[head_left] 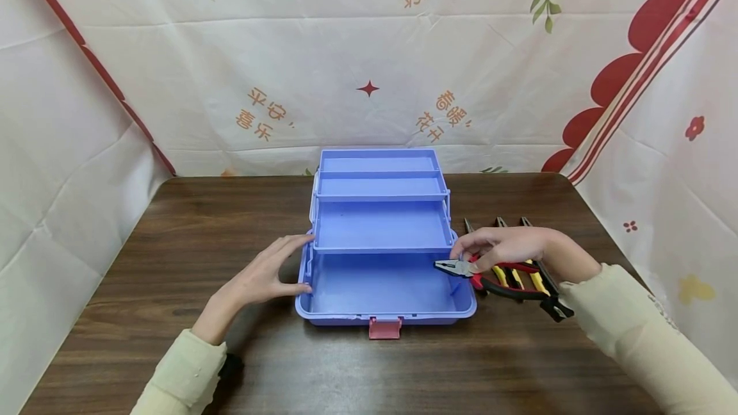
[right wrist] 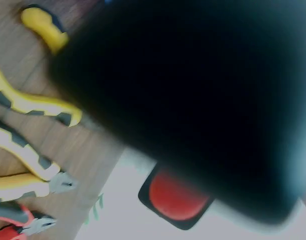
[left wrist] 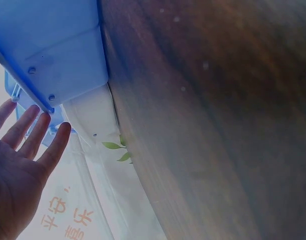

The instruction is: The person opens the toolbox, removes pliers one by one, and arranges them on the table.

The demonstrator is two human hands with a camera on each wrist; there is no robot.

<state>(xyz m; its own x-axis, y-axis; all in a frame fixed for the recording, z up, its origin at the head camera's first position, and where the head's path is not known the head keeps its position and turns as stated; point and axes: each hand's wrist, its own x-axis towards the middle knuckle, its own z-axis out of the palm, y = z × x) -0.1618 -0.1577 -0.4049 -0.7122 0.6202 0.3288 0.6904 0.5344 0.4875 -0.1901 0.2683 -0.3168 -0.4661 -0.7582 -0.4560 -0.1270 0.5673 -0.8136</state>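
Observation:
A light-blue toolbox (head_left: 346, 321) stands open in the head view, its trays (head_left: 383, 226) raised in steps at the back. A pink latch (head_left: 384, 328) hangs at the front. My left hand (head_left: 262, 274) is at the box's left rim, thumb and fingertips right at the edge. In the left wrist view its fingers (left wrist: 56, 147) are straight and spread beside the blue wall. With my right hand (head_left: 510, 245) I hold combination pliers (head_left: 513, 292) with red and black handles over the right rim, their metal nose pointing left. A dark blurred shape covers much of the right wrist view.
Several pliers lie on the wooden table (head_left: 259, 364) right of the box, partly hidden under my right hand. Yellow-and-black handles (right wrist: 37, 102) and red-handled pliers (right wrist: 37, 224) show in the right wrist view. A printed white cloth (head_left: 369, 50) hangs behind the table.

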